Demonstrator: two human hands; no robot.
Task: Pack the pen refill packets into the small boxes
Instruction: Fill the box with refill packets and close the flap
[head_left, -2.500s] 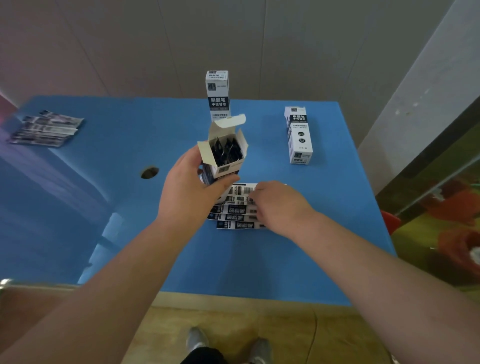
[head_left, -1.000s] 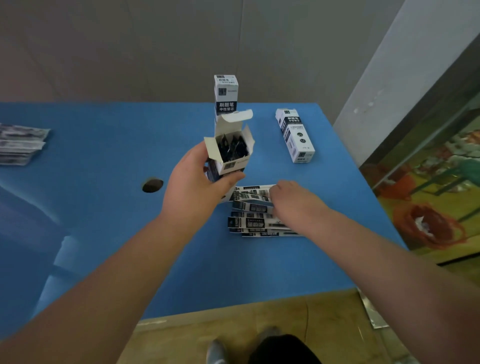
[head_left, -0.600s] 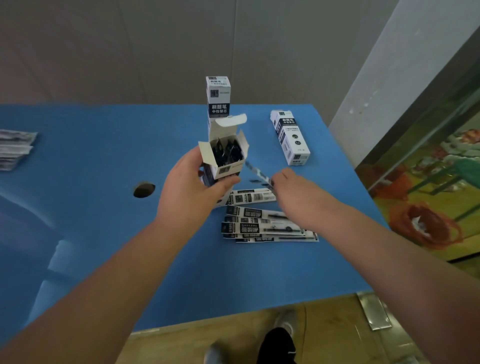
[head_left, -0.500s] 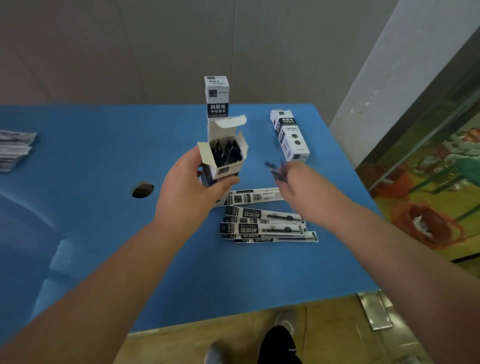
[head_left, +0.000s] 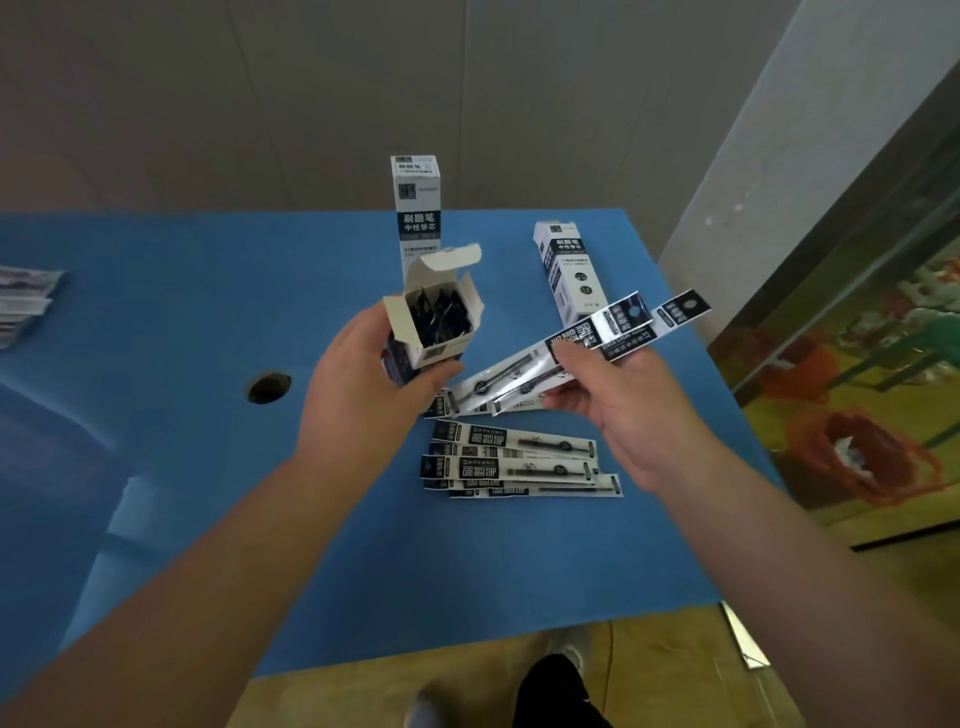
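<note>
My left hand (head_left: 363, 395) grips a small white and dark box (head_left: 434, 325) upright above the blue table (head_left: 208, 312); its top flap is open and dark packets show inside. My right hand (head_left: 618, 400) pinches two long pen refill packets (head_left: 597, 338) just right of the box, their dark ends pointing up and right. Below both hands, several more refill packets (head_left: 514, 462) lie in a loose stack on the table.
A closed box (head_left: 415, 208) stands upright behind the open one, and another closed box (head_left: 569, 270) lies flat at the right. A further pile of packets (head_left: 21, 301) lies at the far left edge. A round hole (head_left: 268, 387) pierces the table. The table's right and near edges are close.
My right hand has lifted two packets off the stack and raised them up to the right of the open box. My left hand has kept the box in place.
</note>
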